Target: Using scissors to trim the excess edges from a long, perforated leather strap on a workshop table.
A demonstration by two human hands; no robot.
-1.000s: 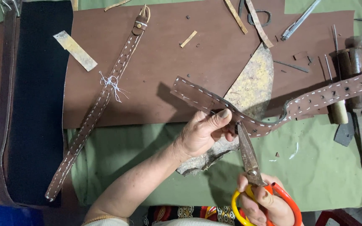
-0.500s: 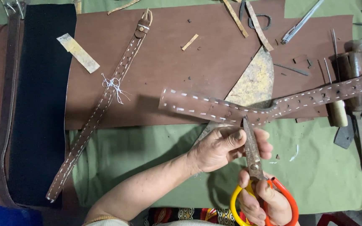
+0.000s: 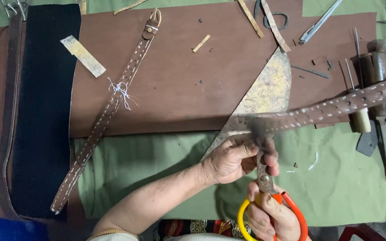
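two hands work one stitched brown leather strap [image 3: 336,107], which hangs in the air above the green cloth [image 3: 157,165] and runs off toward the tools at the right: the left hand [image 3: 235,158] pinches its blurred near end between thumb and fingers, and the right hand [image 3: 275,216] is closed through the orange and yellow handles of the scissors [image 3: 264,178], blades pointing up at the strap. since the strap end is blurred and seemingly moving, the blades could bite crooked or nick the white stitching. the left fingertips [image 3: 271,158] sit just beside the blades and could get caught.
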